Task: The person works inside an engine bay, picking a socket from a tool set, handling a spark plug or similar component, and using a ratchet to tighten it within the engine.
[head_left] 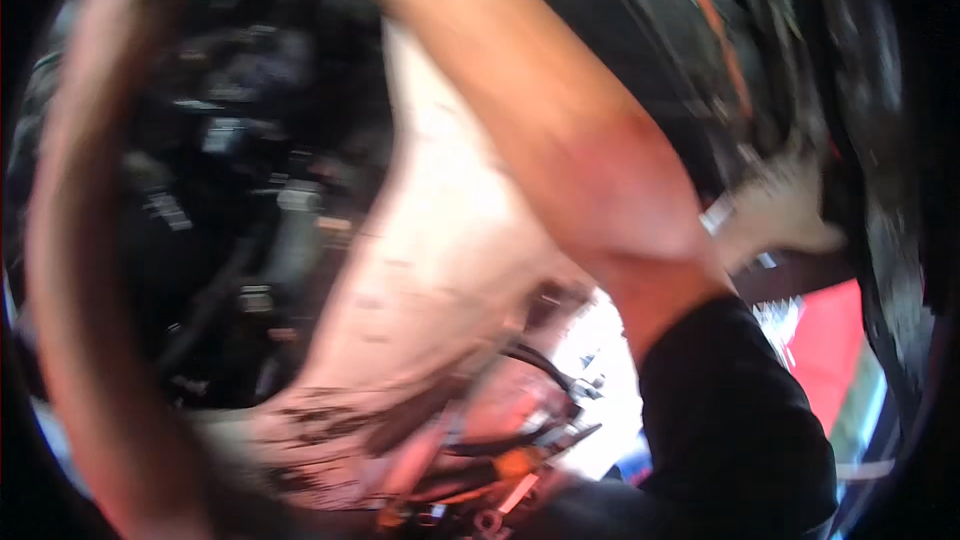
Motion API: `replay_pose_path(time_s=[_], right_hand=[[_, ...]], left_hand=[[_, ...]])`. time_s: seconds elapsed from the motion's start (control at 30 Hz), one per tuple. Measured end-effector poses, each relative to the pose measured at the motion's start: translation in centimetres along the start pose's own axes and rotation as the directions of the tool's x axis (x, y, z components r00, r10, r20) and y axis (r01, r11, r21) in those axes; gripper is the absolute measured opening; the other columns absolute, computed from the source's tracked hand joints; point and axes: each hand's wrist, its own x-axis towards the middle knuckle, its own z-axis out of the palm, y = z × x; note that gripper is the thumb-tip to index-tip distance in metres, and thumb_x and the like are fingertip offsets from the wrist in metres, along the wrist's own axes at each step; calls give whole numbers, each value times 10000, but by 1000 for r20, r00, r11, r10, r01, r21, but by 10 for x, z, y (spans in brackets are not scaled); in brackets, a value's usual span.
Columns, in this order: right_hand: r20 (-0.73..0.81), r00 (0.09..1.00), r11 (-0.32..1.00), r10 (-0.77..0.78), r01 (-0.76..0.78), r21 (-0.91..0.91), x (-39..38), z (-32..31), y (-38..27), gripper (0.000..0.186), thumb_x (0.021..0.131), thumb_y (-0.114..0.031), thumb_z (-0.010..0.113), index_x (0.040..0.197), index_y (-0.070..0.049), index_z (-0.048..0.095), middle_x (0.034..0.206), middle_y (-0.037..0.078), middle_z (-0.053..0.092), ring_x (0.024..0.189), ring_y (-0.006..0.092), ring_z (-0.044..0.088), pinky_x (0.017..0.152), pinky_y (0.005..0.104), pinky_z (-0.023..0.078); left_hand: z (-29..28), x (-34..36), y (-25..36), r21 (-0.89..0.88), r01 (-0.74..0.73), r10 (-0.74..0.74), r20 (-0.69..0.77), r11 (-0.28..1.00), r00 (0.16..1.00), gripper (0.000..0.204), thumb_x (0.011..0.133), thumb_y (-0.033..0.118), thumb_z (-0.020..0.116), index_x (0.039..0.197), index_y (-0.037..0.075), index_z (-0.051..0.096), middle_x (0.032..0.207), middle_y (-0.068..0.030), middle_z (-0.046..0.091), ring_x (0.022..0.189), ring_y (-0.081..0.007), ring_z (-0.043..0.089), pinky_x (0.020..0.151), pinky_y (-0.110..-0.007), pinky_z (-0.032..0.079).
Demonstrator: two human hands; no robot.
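Note:
Both my arms reach up past the top edge, so neither hand shows. My left forearm, bare and blurred, runs up the left side. My right forearm crosses from a black sleeve at lower right toward the upper left. Between them lies a dark, cluttered engine bay with metal and black parts, smeared by motion. Under my right arm is a pale, smudged panel. What my hands hold or touch is hidden.
Loose tools with orange and black parts lie at the bottom centre. Beyond my right elbow is a blurred hand, seemingly another person's. Dark parts with an orange line stand upper right; a red surface is below.

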Motion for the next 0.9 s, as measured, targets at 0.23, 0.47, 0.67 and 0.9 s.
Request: replay_pose_path(time_s=[0.23,0.47,0.67,0.9], right_hand=[[58,907,776,-418,390,-495,-44,8,-36,198,837,-179,600,877,-9,693,890,182,711,989,328,692,914,496,483],[803,534,881,265,203,-427,-75,11,-68,514,933,-432,644,1087,56,697,984,275,704,986,409,683,906,477,535],[874,459,939,160,202,-278,-81,17,-64,584,934,-438,641,1260,45,603,1111,292,676,1099,423,635,981,472,487],[888,441,940,127,232,-250,-81,19,-64,591,956,-429,610,1263,76,594,1075,288,688,1103,401,649,979,462,498]], left_hand=[[-25,-11,21,-75,162,-161,20,984,987,239,839,94,609,990,-91,623,913,-264,710,893,-406,718,785,-466,591],[-54,-6,24,-152,422,-355,334,894,873,247,837,92,599,1028,-4,724,1032,-225,733,1031,-376,706,899,-464,561],[-55,-5,30,-149,433,-368,330,889,869,230,850,64,616,1029,21,753,1059,-196,742,1038,-329,718,887,-435,576],[-56,-3,30,-157,511,-418,402,845,814,224,894,94,621,1061,25,753,1086,-182,742,1062,-314,715,904,-413,580]])
